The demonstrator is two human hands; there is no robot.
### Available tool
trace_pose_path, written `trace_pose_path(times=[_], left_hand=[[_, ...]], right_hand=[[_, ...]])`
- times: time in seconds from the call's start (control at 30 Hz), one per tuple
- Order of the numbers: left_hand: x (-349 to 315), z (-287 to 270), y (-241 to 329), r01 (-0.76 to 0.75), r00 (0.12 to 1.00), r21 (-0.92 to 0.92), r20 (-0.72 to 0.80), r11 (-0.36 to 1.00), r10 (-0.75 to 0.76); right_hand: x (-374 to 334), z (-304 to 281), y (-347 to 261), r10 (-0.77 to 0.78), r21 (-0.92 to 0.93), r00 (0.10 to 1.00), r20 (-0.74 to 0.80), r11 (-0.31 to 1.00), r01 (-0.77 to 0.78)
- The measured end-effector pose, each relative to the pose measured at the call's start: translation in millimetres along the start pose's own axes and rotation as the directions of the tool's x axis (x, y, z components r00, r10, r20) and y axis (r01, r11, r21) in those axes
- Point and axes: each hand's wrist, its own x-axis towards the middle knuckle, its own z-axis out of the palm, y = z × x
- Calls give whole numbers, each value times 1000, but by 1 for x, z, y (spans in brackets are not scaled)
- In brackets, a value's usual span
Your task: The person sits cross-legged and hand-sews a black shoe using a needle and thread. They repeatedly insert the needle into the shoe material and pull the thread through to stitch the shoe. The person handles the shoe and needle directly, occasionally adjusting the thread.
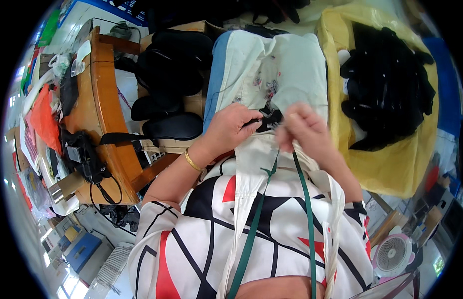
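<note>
My left hand (pixel 232 127) pinches a small black bow-shaped piece (pixel 269 119) over a cream cloth (pixel 286 70) spread on my lap. My right hand (pixel 301 128) is closed right beside it, its fingers touching the same black piece from the right. A gold bracelet circles my left wrist. A green strap (pixel 306 199) hangs from my neck down between my arms. Several small beads or trimmings (pixel 265 85) lie on the cloth just beyond my hands.
A yellow bag (pixel 391 164) on the right holds a heap of black pieces (pixel 386 79). Black padded eye-mask shapes (pixel 166 74) lie in a cardboard box at left. A wooden table (pixel 99 99) stands further left, cluttered with bags. A small pink fan (pixel 392 254) sits at lower right.
</note>
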Motion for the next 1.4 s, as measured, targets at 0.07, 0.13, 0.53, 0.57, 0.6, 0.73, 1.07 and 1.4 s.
trace_pose_path(times=[0.07, 0.13, 0.53, 0.57, 0.6, 0.73, 1.07, 1.4], left_hand=[[-6, 0, -10, -41, 999, 67, -21, 997, 42], [-8, -4, -10, -47, 999, 108, -6, 993, 48], [-21, -1, -25, 217, 963, -296, -93, 930, -254], [-21, -3, -23, 255, 954, -373, -51, 892, -294], [-22, -4, -22, 296, 942, -444, -8, 846, -334], [-38, -11, -27, 296, 926, -575, -24, 763, -378], [-198, -10, -189, 147, -211, -955, -284, 257, -935], [-211, -2, -229, -237, 175, -971, -73, 30, -982]], right_hand=[[-8, -29, -13, -160, 142, 950, -268, 969, 203], [-21, -84, -35, -247, 240, 820, -516, 877, 416], [5, -66, -15, -567, -505, 604, -560, 811, 293], [18, -60, 8, -491, -557, 799, -346, 793, 246], [27, -38, 29, -410, -509, 896, -169, 815, 277], [51, 26, 23, -329, -829, 923, 200, 446, 338], [62, 10, 42, -381, -733, 924, -43, 640, 230], [52, -1, 48, -304, -618, 948, -94, 764, 184]])
